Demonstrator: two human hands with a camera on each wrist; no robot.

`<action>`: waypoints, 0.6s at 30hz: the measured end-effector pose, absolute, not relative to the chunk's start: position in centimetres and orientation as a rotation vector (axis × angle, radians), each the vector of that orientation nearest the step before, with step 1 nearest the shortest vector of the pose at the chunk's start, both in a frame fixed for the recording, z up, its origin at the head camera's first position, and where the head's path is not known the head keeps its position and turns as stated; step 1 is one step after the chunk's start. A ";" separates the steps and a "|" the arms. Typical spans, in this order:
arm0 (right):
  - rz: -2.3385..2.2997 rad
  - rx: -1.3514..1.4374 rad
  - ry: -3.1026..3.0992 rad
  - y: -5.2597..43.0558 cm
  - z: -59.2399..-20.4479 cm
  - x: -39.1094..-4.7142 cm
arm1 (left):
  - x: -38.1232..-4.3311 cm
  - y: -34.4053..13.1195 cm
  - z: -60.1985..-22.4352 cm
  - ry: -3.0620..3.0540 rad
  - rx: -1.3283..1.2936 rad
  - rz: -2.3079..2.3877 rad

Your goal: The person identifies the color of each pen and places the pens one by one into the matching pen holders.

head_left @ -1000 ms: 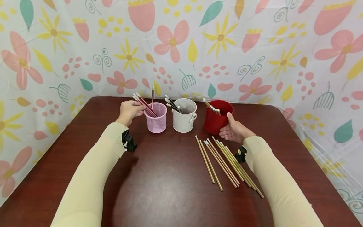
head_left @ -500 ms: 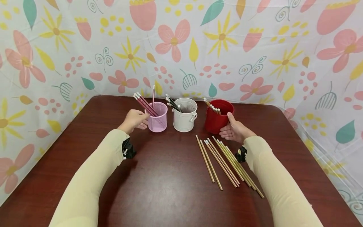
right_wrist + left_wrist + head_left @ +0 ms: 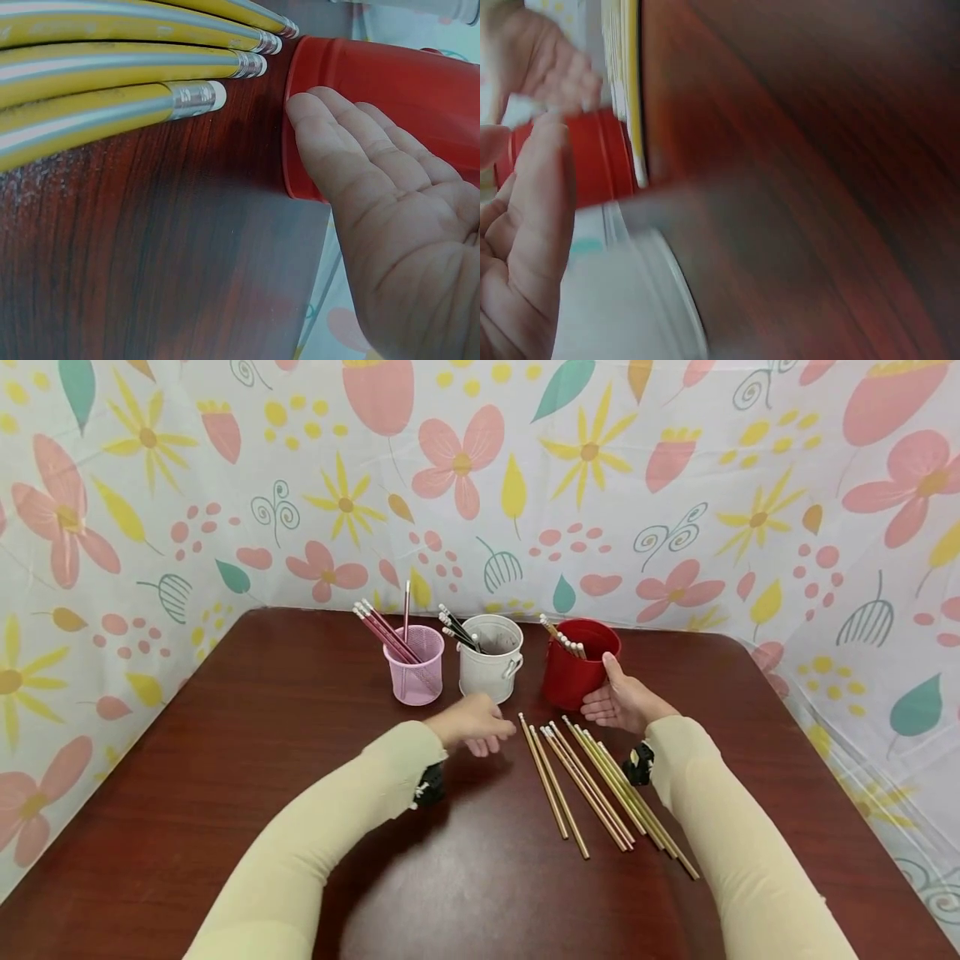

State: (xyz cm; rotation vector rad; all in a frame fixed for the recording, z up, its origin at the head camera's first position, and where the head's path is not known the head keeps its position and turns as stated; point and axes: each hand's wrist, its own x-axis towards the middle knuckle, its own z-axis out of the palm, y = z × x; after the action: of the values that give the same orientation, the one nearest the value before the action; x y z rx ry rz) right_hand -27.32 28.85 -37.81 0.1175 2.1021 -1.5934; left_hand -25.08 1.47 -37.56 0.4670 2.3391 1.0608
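My left hand (image 3: 472, 725) is in front of the white bucket (image 3: 483, 670), holding nothing, its fingers loosely bent and slightly blurred. To its right lie several gold-yellow pencils (image 3: 573, 778) with white erasers, fanned out on the table. Against the side of the red bucket (image 3: 572, 681) rests my right hand (image 3: 628, 700), its fingers extended and the thumb up near the rim. In the right wrist view the fingers (image 3: 367, 139) lie straight along the red wall, beside the pencil ends (image 3: 199, 97). A few white-tipped pencils (image 3: 566, 645) lean inside the red bucket.
A pink mesh cup (image 3: 416, 681) with several dark red pencils (image 3: 386, 631) stands left of the white bucket. Dark green pencils (image 3: 459, 631) lean in the white bucket. A flower-patterned cloth (image 3: 480, 485) hangs behind the dark wooden table (image 3: 247, 718).
My left hand has left the pink mesh cup and its pencils, moving right and nearer to me, past the white bucket's front. My right hand stays at the red bucket.
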 end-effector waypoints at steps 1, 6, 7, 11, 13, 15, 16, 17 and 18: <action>-1.596 0.123 2.103 28.9 -37.8 -27.4 | -25.1 2.4 -37.7 2.340 0.480 1.027; -1.603 0.128 2.101 29.0 -37.7 -27.4 | -25.0 5.8 -37.9 2.382 0.508 0.784; -1.604 0.129 2.103 29.1 -37.7 -27.4 | -25.1 6.3 -38.0 2.397 0.518 0.724; -1.605 0.139 2.105 29.2 -37.7 -27.2 | -25.0 7.7 -38.5 2.441 0.529 0.532; -1.604 0.139 2.105 29.1 -37.6 -27.2 | -25.0 8.1 -39.0 2.455 0.524 0.503; -1.608 0.142 2.103 28.9 -37.6 -27.1 | -25.0 8.3 -39.3 2.462 0.510 0.502; -1.609 0.138 2.101 28.9 -37.5 -27.0 | -25.0 8.4 -39.4 2.466 0.507 0.500; -1.608 0.135 2.101 28.9 -37.5 -27.0 | -25.1 8.4 -39.5 2.468 0.502 0.502; -1.611 0.139 2.100 29.0 -37.5 -27.0 | -25.1 8.5 -39.6 2.468 0.499 0.502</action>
State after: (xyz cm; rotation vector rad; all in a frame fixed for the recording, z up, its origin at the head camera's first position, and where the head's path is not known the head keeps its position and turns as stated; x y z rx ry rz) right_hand -27.00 28.96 -37.51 0.1390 2.1000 -1.6112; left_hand -25.10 8.50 -39.62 0.4994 2.4682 0.5019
